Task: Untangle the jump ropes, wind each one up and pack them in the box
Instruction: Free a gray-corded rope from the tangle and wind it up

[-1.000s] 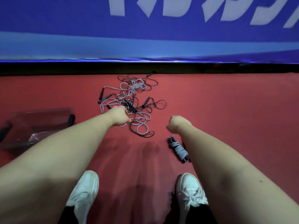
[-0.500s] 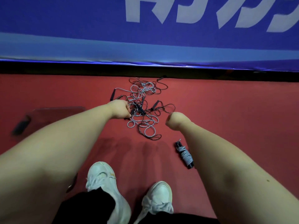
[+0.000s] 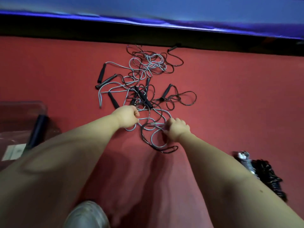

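Note:
A tangle of grey and black jump ropes [image 3: 146, 83] with several black handles lies on the red floor ahead of me. My left hand [image 3: 127, 117] is curled over a grey cord at the near left edge of the tangle. My right hand [image 3: 176, 128] grips a grey cord loop at the near right edge. A wound-up rope bundle [image 3: 261, 173], grey and black, lies on the floor at the right, partly hidden behind my right forearm. A clear plastic box [image 3: 24, 112] with a black handle sits at the left.
A blue padded barrier [image 3: 164, 12] with a dark gap under it runs along the far side of the floor. My white shoe [image 3: 85, 214] shows at the bottom centre. Bare red floor lies to the right of the tangle.
I have leaned in closer to the tangle. My right hand moved left and forward from above the wound bundle onto a grey loop. My left hand stays at the tangle's near edge.

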Available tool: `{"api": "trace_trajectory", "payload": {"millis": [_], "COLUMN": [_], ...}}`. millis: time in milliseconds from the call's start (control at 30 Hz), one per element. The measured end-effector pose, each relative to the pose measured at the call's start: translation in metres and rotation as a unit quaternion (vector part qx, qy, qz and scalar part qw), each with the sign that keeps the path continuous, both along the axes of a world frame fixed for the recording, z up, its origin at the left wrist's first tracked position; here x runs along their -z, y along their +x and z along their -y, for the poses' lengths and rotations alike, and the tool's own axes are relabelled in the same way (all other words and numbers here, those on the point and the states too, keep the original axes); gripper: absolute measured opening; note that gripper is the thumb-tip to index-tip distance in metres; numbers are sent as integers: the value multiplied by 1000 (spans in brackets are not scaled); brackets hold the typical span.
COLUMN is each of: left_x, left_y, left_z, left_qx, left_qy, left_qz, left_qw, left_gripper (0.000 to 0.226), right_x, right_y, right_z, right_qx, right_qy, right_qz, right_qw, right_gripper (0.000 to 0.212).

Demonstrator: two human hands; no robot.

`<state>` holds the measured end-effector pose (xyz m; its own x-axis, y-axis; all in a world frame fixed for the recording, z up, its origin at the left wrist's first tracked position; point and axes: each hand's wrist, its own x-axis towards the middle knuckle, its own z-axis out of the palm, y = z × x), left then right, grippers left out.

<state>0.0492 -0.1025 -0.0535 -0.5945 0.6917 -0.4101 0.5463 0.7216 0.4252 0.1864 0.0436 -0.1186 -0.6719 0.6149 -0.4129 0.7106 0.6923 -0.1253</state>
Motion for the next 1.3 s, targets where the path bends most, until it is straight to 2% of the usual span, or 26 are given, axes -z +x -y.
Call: {"api": "trace_trajectory", "payload": {"millis": [167, 300, 367, 433, 500, 567, 600, 667, 767, 867, 933, 1000, 1033, 1067, 1133, 1167, 1233, 1300], "left_x": [21, 1, -8, -12, -8, 2, 8, 16, 5, -31, -64, -95, -110, -125, -152, -163, -181, -197], "left_y": [-7, 8, 11, 11, 10, 10, 10, 13, 19, 26, 35, 42, 44, 47, 58, 62, 67, 62], "left_z": [-2, 4, 9, 10, 7, 3, 1, -2, -5, -11, -14, -14, -14, -15, -15, -16, -16, -15], "left_qx": [-32, -26, -21, -26, -30, -31, -30, -31, -66, -91, -92, -87, -81, -66, -24, -16, -60, -144], "left_qy": [6, 12, 12, 20, 26, 24, 25, 34, 89, 211, 308, 366, 379, 385, 365, 370, 410, 460], "left_qz": [21, 14, -5, -19, -20, 0, 13, 28, 49, 31, 80, 145, 164, 184, 212, 217, 259, 320], "left_qw": [999, 999, 1000, 999, 999, 999, 999, 999, 993, 973, 943, 915, 907, 902, 906, 903, 873, 816], "left_gripper": [36, 36, 37, 38, 42, 55, 64, 86, 104, 109, 111, 109, 102, 86, 38, 27, 25, 28], "right_x": [-4, -17, -13, -6, 1, -2, -8, -36, -108, -186, -233, -272, -287, -300, -321, -330, -347, -356], "right_y": [-4, -1, -6, -12, -16, -19, -20, -21, -19, -7, 3, 12, 17, 20, 26, 28, 33, 37], "right_z": [-10, 4, 13, 20, 22, 22, 20, 15, 9, 20, 36, 50, 56, 62, 70, 72, 71, 63], "right_qx": [-63, -90, -74, -22, -6, -16, -8, 42, 81, -8, -48, -70, -82, -97, -127, -132, -115, -81], "right_qy": [-1, -99, -111, -106, -56, -24, -42, -123, -205, -210, -243, -286, -293, -280, -239, -229, -261, -313], "right_qz": [-1, 5, -20, -48, -37, -49, -89, -246, -466, -551, -594, -619, -617, -608, -579, -573, -590, -613], "right_qw": [998, 991, 991, 993, 998, 998, 995, 961, 857, 807, 766, 729, 726, 736, 770, 776, 756, 721], "right_gripper": [43, 75, 80, 71, 50, 30, 29, 27, 21, 19, 19, 22, 23, 24, 23, 23, 21, 16]}}
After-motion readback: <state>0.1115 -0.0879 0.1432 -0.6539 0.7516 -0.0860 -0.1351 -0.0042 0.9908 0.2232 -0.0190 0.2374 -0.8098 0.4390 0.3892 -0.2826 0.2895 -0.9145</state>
